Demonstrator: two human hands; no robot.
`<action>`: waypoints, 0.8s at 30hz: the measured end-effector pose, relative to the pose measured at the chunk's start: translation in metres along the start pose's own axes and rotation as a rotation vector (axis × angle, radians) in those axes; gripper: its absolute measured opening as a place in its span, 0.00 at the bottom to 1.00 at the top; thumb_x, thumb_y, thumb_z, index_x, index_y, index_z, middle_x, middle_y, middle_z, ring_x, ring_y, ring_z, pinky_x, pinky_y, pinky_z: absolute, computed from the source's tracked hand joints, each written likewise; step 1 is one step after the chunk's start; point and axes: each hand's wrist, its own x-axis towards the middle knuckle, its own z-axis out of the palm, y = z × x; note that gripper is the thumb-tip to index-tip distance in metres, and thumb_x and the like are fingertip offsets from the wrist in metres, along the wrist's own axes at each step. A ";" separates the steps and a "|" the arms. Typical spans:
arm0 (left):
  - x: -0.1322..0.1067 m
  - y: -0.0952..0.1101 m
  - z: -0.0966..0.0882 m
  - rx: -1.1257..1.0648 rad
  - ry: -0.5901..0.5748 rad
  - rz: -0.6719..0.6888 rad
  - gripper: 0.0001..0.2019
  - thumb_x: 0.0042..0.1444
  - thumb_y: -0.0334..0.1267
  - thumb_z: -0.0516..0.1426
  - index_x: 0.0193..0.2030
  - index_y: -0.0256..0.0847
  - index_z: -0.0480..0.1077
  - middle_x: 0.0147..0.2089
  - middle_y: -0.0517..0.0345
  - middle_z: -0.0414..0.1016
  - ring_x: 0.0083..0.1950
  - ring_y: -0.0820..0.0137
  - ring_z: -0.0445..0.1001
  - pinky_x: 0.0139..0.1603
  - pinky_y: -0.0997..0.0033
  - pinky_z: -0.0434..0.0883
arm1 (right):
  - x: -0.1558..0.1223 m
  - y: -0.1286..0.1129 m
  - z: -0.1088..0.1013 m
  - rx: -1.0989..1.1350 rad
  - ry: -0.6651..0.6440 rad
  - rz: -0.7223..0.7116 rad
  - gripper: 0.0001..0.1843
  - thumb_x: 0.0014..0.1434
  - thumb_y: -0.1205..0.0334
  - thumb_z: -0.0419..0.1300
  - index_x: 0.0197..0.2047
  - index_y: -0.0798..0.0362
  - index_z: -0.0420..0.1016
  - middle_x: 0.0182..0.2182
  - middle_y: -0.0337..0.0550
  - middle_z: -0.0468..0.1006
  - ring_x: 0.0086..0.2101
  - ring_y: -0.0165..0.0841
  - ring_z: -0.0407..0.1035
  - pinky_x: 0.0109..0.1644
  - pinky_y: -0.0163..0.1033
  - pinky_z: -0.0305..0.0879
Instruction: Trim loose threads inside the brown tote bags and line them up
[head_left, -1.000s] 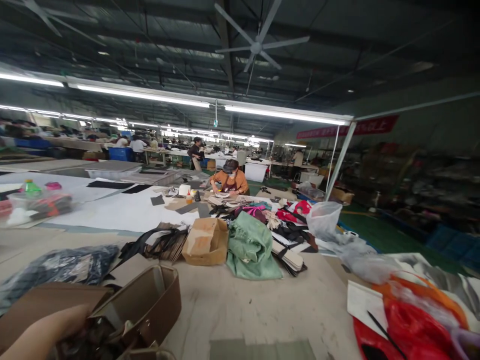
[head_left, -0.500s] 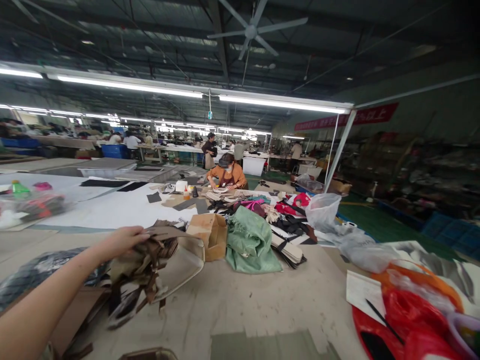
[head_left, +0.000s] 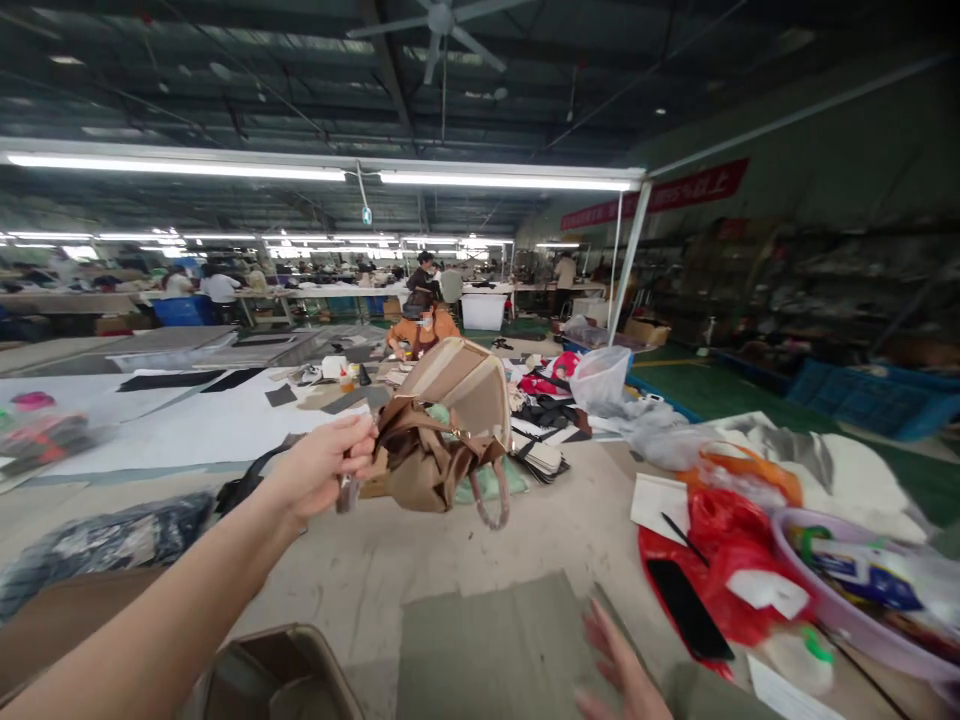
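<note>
My left hand (head_left: 326,462) is closed on the strap end of a brown handbag (head_left: 457,385), lifting it above the table. The bag is tilted with its pale-edged panel up, and brown straps and a clear-covered handle hang beneath. My right hand (head_left: 622,665), blurred by motion, has its fingers stretched out at the right edge of a grey-green sheet (head_left: 487,640); nothing shows in it. Close to me at the bottom stands an open brown bag body (head_left: 289,675). The handbag partly hides a green cloth bundle (head_left: 499,480) behind it.
At right lie a red plastic bag (head_left: 724,545), a black phone (head_left: 686,605) and a purple basin (head_left: 847,630) of odds and ends. Plastic-wrapped goods (head_left: 112,545) lie at left. Across the table a person in orange (head_left: 401,335) sits; a lamp post (head_left: 630,260) rises beyond.
My left hand has raised the brown handbag from the pile at left and carried it right. My right hand has come into view at the bottom. The view has turned rightward and down.
</note>
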 end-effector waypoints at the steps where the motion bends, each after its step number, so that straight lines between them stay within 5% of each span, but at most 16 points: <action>1: -0.007 -0.011 0.015 -0.088 -0.026 -0.049 0.08 0.59 0.30 0.52 0.28 0.36 0.64 0.19 0.69 0.50 0.13 0.85 0.46 0.15 0.84 0.56 | 0.001 -0.003 -0.005 0.027 0.027 -0.033 0.44 0.45 0.47 0.64 0.63 0.35 0.51 0.59 0.42 0.59 0.59 0.44 0.54 0.57 0.52 0.60; 3: -0.024 -0.033 0.045 -0.234 -0.051 -0.167 0.08 0.59 0.30 0.51 0.29 0.36 0.64 0.20 0.69 0.50 0.13 0.86 0.47 0.14 0.85 0.56 | 0.001 -0.013 -0.014 0.187 0.053 -0.153 0.47 0.49 0.49 0.62 0.67 0.41 0.41 0.61 0.46 0.57 0.60 0.43 0.51 0.60 0.52 0.54; 5: -0.043 -0.055 0.072 -0.332 -0.053 -0.292 0.07 0.60 0.31 0.51 0.30 0.35 0.63 0.20 0.69 0.51 0.13 0.87 0.49 0.14 0.86 0.57 | -0.004 -0.024 -0.023 0.337 -0.006 -0.157 0.40 0.51 0.49 0.61 0.64 0.45 0.51 0.54 0.49 0.66 0.55 0.43 0.60 0.57 0.49 0.57; 7: -0.062 -0.074 0.093 -0.397 -0.058 -0.387 0.06 0.60 0.31 0.51 0.33 0.33 0.64 0.22 0.67 0.54 0.14 0.87 0.52 0.17 0.85 0.62 | -0.017 -0.034 -0.034 0.476 -0.022 -0.035 0.31 0.53 0.47 0.60 0.58 0.49 0.63 0.35 0.45 0.76 0.39 0.39 0.70 0.47 0.45 0.65; 9: -0.078 -0.090 0.106 -0.421 -0.069 -0.405 0.05 0.60 0.31 0.51 0.37 0.32 0.66 0.26 0.61 0.62 0.17 0.85 0.58 0.23 0.81 0.69 | -0.036 -0.040 -0.051 0.661 0.011 0.124 0.29 0.53 0.45 0.59 0.55 0.49 0.65 0.22 0.38 0.70 0.24 0.32 0.65 0.35 0.40 0.67; 14: -0.109 -0.129 0.113 -0.385 -0.072 -0.254 0.11 0.60 0.29 0.50 0.47 0.27 0.66 0.28 0.59 0.65 0.24 0.79 0.66 0.36 0.71 0.74 | -0.070 -0.033 -0.116 0.969 0.048 0.195 0.33 0.47 0.53 0.66 0.57 0.42 0.64 0.36 0.40 0.71 0.22 0.23 0.56 0.26 0.33 0.62; 20: -0.138 -0.175 0.105 -0.699 0.038 -0.242 0.13 0.63 0.28 0.45 0.51 0.26 0.62 0.21 0.69 0.53 0.15 0.85 0.53 0.20 0.84 0.64 | -0.075 0.015 -0.162 0.866 0.222 0.234 0.21 0.47 0.55 0.67 0.44 0.52 0.75 0.22 0.34 0.61 0.17 0.19 0.41 0.15 0.26 0.39; 24: -0.146 -0.190 0.106 -0.718 0.316 -0.275 0.13 0.64 0.26 0.40 0.44 0.31 0.63 0.19 0.70 0.49 0.12 0.85 0.47 0.14 0.85 0.59 | -0.072 0.043 -0.171 0.642 0.310 0.312 0.23 0.42 0.54 0.68 0.41 0.55 0.76 0.15 0.27 0.49 0.16 0.21 0.40 0.16 0.27 0.37</action>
